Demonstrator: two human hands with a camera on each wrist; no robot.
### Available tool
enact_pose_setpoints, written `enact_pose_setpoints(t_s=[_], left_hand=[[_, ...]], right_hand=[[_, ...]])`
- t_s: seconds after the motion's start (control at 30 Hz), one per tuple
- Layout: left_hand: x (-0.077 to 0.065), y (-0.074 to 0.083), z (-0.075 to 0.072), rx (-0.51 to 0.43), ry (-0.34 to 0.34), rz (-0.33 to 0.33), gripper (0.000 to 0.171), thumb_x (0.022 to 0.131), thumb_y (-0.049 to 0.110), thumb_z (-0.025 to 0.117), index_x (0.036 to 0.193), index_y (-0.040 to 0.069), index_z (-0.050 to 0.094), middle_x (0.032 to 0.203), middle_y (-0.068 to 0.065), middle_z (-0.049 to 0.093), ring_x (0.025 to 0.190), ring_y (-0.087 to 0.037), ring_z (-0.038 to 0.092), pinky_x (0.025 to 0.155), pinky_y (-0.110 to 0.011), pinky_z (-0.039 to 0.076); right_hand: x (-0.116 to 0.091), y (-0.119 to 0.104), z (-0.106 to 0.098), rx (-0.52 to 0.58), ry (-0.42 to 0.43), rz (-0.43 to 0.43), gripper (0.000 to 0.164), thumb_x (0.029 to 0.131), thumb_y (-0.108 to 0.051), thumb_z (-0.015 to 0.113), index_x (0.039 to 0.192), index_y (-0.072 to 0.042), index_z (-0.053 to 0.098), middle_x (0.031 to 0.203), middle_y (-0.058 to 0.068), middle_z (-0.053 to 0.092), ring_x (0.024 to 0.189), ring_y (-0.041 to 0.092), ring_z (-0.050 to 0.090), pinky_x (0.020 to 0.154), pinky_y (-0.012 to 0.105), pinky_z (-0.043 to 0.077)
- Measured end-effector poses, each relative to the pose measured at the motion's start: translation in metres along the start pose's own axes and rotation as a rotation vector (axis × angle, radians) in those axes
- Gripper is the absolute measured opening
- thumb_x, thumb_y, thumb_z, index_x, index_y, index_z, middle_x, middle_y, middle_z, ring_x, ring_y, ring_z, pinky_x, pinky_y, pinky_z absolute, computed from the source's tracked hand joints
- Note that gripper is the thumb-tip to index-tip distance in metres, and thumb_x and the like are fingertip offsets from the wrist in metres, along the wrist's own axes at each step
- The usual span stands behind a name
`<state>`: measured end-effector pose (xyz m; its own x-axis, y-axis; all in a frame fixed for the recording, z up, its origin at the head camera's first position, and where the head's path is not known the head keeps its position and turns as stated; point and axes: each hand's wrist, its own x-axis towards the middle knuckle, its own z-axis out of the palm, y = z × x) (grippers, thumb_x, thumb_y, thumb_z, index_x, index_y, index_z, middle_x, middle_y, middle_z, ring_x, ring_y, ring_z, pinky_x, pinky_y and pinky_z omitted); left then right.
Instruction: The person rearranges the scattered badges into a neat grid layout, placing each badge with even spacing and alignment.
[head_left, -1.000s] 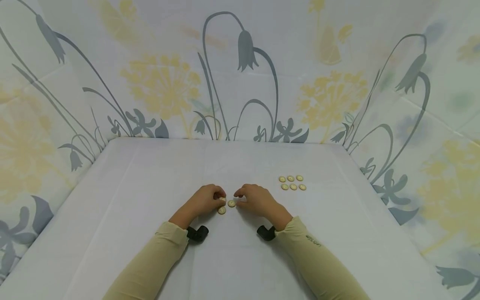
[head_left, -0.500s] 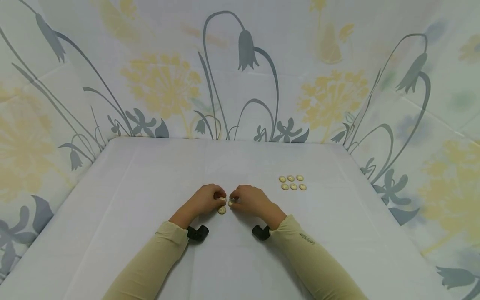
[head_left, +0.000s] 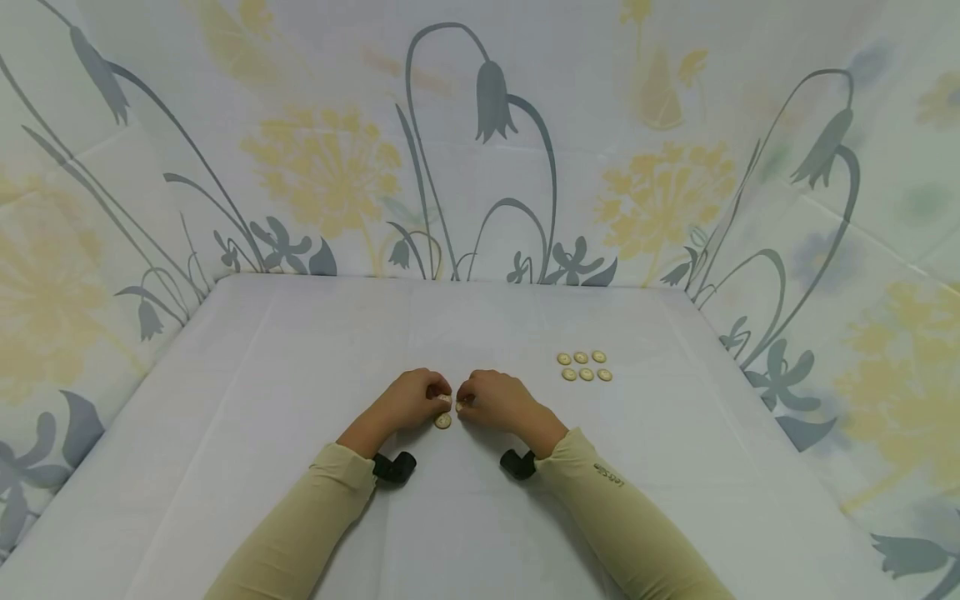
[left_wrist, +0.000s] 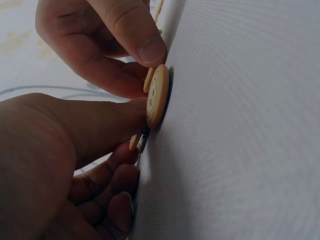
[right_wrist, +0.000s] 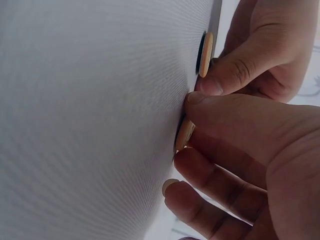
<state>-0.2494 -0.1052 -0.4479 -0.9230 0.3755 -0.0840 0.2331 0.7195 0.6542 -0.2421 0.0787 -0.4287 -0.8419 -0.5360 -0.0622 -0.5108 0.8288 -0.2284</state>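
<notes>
My left hand (head_left: 411, 398) pinches a small round wooden disc (head_left: 445, 399) between thumb and fingers, flat at the tabletop. Opposite it, my right hand (head_left: 501, 396) pinches a similar disc (right_wrist: 185, 134) by its edges, thumb on the near side. The two hands face each other with a narrow gap between. Just in front of the left fingertips lies a third wooden disc (head_left: 443, 422), with thin dark lines drawn on its face (left_wrist: 157, 96). Most of both pinched discs is hidden by the fingers.
Several more wooden discs (head_left: 587, 375) lie in two rows to the right, beyond the right hand. A white cloth (head_left: 465, 533) covers the table. Flower-printed curtains (head_left: 480, 192) stand along its back and sides. A black wrist camera (head_left: 395, 467) sits under the left wrist.
My right hand has moved left, closed its fingers on the single disc and shifted it slightly towards the left hand. The left hand has kept still on its disc.
</notes>
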Motion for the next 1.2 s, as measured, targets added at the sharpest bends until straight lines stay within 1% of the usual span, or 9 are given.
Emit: enact_pose_setpoints(t_s=[0.17, 0.3, 0.43, 0.57, 0.73, 0.97, 1.1, 1.2], left_hand=[[-0.001, 0.0, -0.001, 0.006, 0.004, 0.005, 0.019, 0.09, 0.021, 0.068, 0.105, 0.01, 0.069, 0.094, -0.001, 0.064, 0.085, -0.013, 0.058, 0.078, -0.033, 0.048], [-0.001, 0.001, 0.0, 0.013, 0.008, -0.003, 0.018, 0.09, 0.02, 0.068, 0.105, 0.01, 0.07, 0.094, -0.001, 0.065, 0.085, -0.014, 0.058, 0.078, -0.033, 0.048], [0.001, 0.0, 0.002, 0.011, 0.004, -0.001, 0.018, 0.09, 0.02, 0.068, 0.104, 0.01, 0.07, 0.093, -0.001, 0.065, 0.084, -0.013, 0.057, 0.078, -0.033, 0.048], [0.002, 0.0, 0.002, 0.013, 0.008, 0.011, 0.018, 0.09, 0.021, 0.068, 0.104, 0.01, 0.07, 0.092, -0.001, 0.065, 0.084, -0.013, 0.058, 0.078, -0.033, 0.048], [0.0, -0.001, 0.002, 0.023, 0.013, -0.002, 0.018, 0.089, 0.021, 0.069, 0.103, 0.01, 0.07, 0.093, -0.001, 0.065, 0.085, -0.013, 0.058, 0.08, -0.033, 0.048], [-0.001, -0.003, 0.003, 0.033, 0.013, 0.006, 0.018, 0.09, 0.021, 0.068, 0.105, 0.01, 0.07, 0.095, -0.001, 0.064, 0.086, -0.014, 0.057, 0.08, -0.034, 0.048], [-0.001, -0.001, 0.001, 0.031, 0.009, -0.009, 0.019, 0.09, 0.021, 0.068, 0.105, 0.01, 0.069, 0.096, -0.001, 0.064, 0.087, -0.014, 0.057, 0.082, -0.035, 0.048], [-0.001, 0.001, 0.0, 0.024, -0.002, -0.005, 0.02, 0.09, 0.021, 0.068, 0.107, 0.009, 0.069, 0.097, -0.002, 0.064, 0.088, -0.015, 0.057, 0.083, -0.036, 0.048]], right_hand=[[-0.002, 0.0, 0.0, -0.022, 0.01, -0.006, 0.02, 0.09, -0.028, 0.067, 0.107, -0.019, 0.074, 0.097, -0.004, 0.064, 0.087, 0.015, 0.061, 0.073, 0.035, 0.051], [-0.004, 0.002, -0.002, -0.014, 0.021, -0.012, 0.02, 0.09, -0.028, 0.066, 0.107, -0.02, 0.074, 0.096, -0.004, 0.065, 0.086, 0.015, 0.06, 0.072, 0.035, 0.05], [-0.008, 0.006, -0.004, 0.017, 0.021, 0.006, 0.02, 0.091, -0.028, 0.065, 0.107, -0.02, 0.074, 0.1, -0.005, 0.069, 0.091, 0.016, 0.062, 0.075, 0.036, 0.051], [-0.011, 0.009, -0.008, 0.021, 0.031, 0.016, 0.02, 0.092, -0.028, 0.065, 0.107, -0.017, 0.073, 0.103, -0.005, 0.071, 0.096, 0.017, 0.064, 0.078, 0.038, 0.052], [-0.014, 0.015, -0.007, 0.039, 0.037, 0.014, 0.021, 0.092, -0.028, 0.065, 0.108, -0.016, 0.072, 0.103, -0.003, 0.071, 0.098, 0.019, 0.064, 0.079, 0.039, 0.052], [-0.02, 0.025, -0.009, 0.051, 0.055, 0.067, 0.022, 0.091, -0.027, 0.066, 0.109, -0.017, 0.072, 0.103, -0.005, 0.07, 0.097, 0.017, 0.064, 0.08, 0.038, 0.051], [-0.024, 0.03, -0.013, 0.057, 0.07, 0.085, 0.023, 0.09, -0.027, 0.067, 0.109, -0.016, 0.072, 0.1, -0.005, 0.07, 0.094, 0.016, 0.064, 0.079, 0.036, 0.051], [-0.027, 0.034, -0.014, 0.069, 0.079, 0.106, 0.022, 0.09, -0.026, 0.067, 0.108, -0.016, 0.072, 0.098, -0.005, 0.069, 0.092, 0.015, 0.063, 0.079, 0.035, 0.05]])
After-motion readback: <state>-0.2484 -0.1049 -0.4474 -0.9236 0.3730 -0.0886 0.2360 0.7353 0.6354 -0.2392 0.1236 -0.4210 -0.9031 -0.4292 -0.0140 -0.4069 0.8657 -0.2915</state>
